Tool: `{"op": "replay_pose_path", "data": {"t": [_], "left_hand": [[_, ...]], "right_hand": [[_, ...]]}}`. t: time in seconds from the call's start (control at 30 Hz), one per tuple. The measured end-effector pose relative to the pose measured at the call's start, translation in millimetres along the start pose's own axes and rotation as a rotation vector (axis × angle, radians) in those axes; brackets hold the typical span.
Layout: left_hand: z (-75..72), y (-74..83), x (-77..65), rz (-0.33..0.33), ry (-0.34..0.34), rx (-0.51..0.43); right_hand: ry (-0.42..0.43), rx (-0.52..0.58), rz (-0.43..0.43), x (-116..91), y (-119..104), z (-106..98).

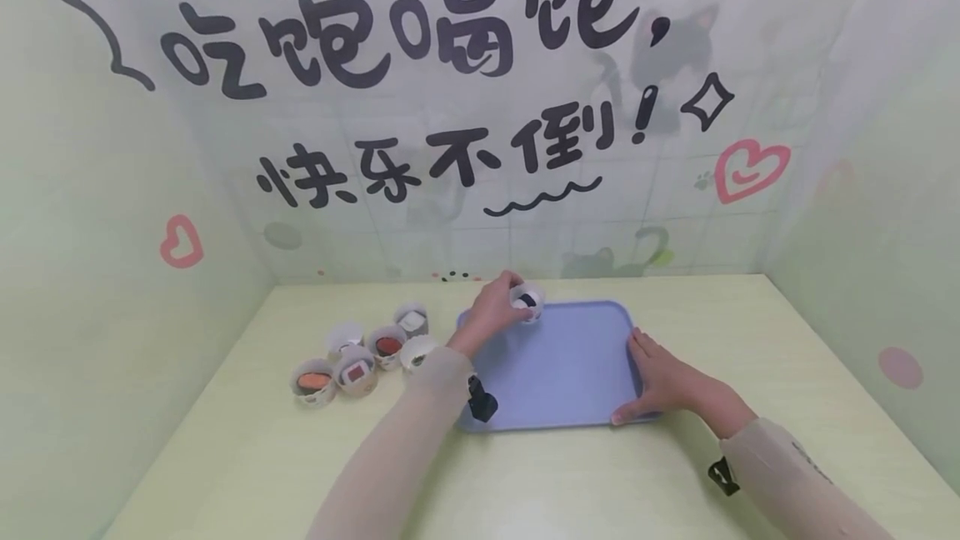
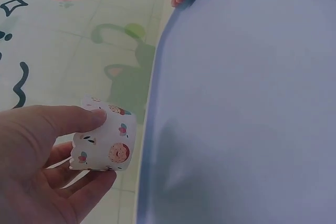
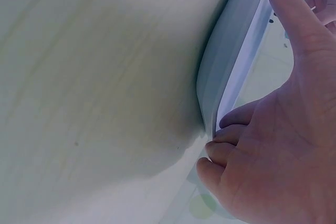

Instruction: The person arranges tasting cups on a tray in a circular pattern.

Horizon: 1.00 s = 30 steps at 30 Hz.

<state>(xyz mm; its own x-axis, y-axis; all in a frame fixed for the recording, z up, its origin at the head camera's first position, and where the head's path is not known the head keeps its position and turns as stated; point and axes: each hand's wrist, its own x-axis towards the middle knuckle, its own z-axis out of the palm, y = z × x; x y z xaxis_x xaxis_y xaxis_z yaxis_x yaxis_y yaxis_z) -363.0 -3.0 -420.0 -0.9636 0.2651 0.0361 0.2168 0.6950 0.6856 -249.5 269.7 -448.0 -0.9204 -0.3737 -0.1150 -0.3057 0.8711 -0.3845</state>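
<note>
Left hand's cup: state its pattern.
White cup with small colourful prints, clearest in the left wrist view.

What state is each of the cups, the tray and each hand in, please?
Paper cup: held, open-topped, something black and white inside.
Left hand: gripping that cup.
Cups at left: upright, open-topped, grouped together.
Tray: right way up on the table.
Right hand: gripping the tray's edge.

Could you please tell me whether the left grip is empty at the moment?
No, the left wrist view shows the left grip holding a patterned white cup between thumb and fingers.
</note>
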Motion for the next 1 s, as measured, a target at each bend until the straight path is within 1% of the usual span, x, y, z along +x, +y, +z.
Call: {"op": "replay_pose_path", "data": {"t": [0.23,0.33,0.5,0.67,0.83,1.0], "left_hand": [[10.1,-1.9,3.3,-0.003,-0.033,0.013],[13.2,0.5,4.6,-0.007,-0.052,0.023],[17.1,5.4,4.5,-0.014,-0.078,0.066],[23.7,2.3,7.4,-0.044,-0.069,0.059],[27.9,0.4,11.7,-0.057,-0.068,0.056],[30.5,-1.1,11.2,-0.068,-0.072,0.033]], "right_hand": [[-0.005,0.014,-0.011,0,-3,3],[0.009,0.0,-0.021,-1,-4,2],[0.021,-0.009,-0.024,-3,-6,-2],[0.022,-0.016,-0.029,-3,-6,-1],[0.02,-0.021,-0.03,-3,-5,-1],[0.026,-0.013,-0.034,-4,-4,0]]}}
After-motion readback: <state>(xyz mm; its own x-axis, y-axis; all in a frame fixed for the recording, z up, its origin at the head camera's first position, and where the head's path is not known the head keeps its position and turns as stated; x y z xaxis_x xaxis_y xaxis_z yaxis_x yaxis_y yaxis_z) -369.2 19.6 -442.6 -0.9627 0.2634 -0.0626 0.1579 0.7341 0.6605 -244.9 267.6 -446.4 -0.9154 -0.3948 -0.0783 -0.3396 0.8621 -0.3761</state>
